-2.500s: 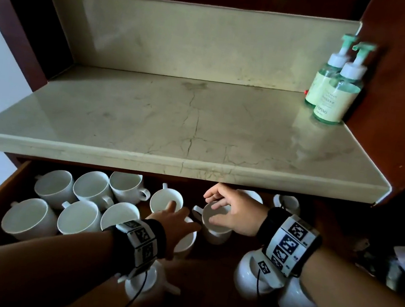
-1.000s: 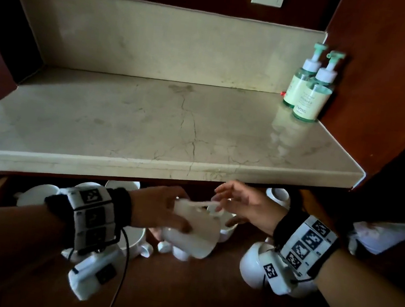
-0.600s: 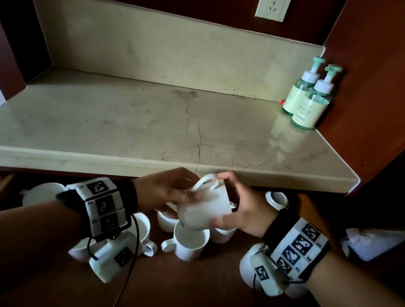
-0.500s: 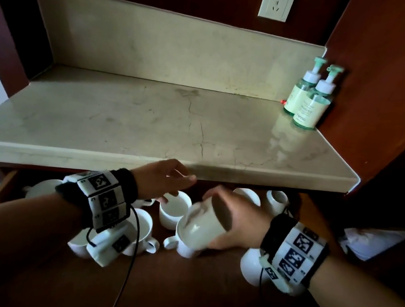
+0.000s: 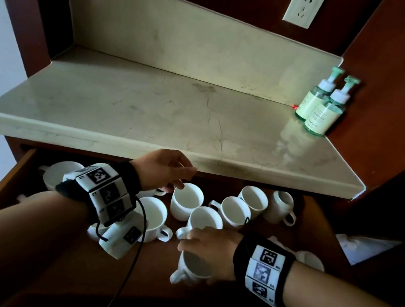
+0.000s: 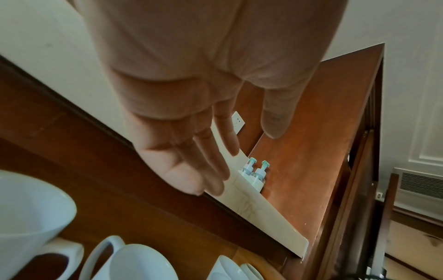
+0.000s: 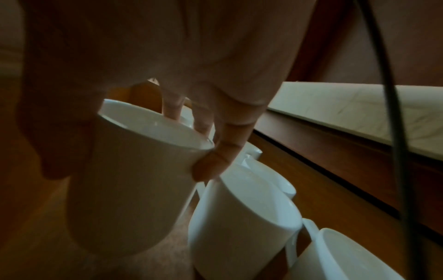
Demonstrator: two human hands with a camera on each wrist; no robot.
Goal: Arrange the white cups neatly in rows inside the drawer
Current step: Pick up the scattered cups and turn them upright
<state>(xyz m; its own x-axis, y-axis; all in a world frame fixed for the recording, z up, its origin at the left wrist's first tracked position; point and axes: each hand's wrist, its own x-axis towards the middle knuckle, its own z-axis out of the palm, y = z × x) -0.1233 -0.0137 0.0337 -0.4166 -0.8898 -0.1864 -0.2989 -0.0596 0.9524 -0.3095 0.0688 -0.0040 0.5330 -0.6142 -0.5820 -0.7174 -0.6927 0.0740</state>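
Observation:
Several white cups stand loosely grouped in the open wooden drawer. My right hand grips one white cup by its rim from above, near the drawer's front, handle to the lower left. In the right wrist view its fingers hook over the held cup's rim with the thumb outside; whether its base touches the floor I cannot tell. My left hand hovers with relaxed fingers over the rim of an upright cup further back, holding nothing. Its straight fingers show in the left wrist view.
A marble counter overhangs the back of the drawer. Two green pump bottles stand at its right rear, under a wall socket. A cup lies on its side at the back right. A cable hangs from my left wrist.
The cup went from my left hand to my right, which has lowered it toward the drawer's front. My left hand let go and now hovers over a cup further back.

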